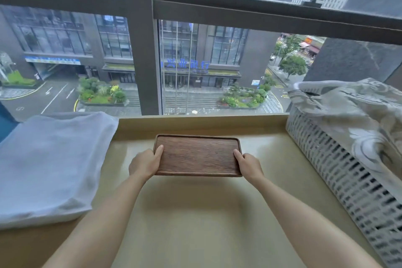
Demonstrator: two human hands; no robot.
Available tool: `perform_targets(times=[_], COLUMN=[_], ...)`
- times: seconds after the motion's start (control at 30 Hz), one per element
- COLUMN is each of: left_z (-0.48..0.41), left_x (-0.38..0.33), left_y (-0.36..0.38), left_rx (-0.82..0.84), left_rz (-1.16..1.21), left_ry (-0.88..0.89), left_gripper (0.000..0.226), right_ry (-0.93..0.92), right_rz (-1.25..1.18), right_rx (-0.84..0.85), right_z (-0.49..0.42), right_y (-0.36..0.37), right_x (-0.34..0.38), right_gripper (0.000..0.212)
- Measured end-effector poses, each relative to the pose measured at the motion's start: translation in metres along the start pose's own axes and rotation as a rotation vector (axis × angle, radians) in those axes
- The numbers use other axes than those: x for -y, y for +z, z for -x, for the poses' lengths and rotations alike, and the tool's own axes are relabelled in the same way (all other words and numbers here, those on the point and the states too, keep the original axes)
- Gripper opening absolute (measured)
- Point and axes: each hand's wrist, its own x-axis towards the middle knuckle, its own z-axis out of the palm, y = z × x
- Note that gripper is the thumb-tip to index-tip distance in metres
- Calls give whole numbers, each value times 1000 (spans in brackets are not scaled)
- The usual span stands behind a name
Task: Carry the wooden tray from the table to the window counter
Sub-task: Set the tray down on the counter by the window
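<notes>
As both hands grip its ends — wooden tray [197, 155] spans between | possibly touching counter [195, 213]

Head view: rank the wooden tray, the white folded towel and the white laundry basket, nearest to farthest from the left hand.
1. wooden tray: gripped by the left hand at its left end, in contact.
2. white folded towel: on the counter to the left of that hand, a clear gap between.
3. white laundry basket: far right, beyond the tray and the right hand.
</notes>
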Motion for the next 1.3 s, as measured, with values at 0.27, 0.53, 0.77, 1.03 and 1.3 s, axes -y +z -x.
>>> perform_targets(times=[0.27, 0.53, 0.77, 1.03, 1.3], left_z=[-45, -72, -88, -95, -97], left_x=[-5, -11, -18, -22, -29], left_y=[13, 22, 24, 23, 20], left_rx=[27, 40, 81, 110, 122], left_rz=[-77, -136, -171, -238, -220], left_ry=[-66, -74, -84, -88, -127], left_gripper=[59, 59, 57, 58, 52], right_ry=[-58, -124, -149, -179, -170], right_rz=[141, 266, 354, 431, 436], right_rx=[85, 148, 183, 201, 258], right_z=[-66, -100, -119, -128, -129], right_y=[14, 21, 20, 16, 13], right_x=[22, 27, 34, 35, 39], right_gripper=[50, 55, 56, 56, 51])
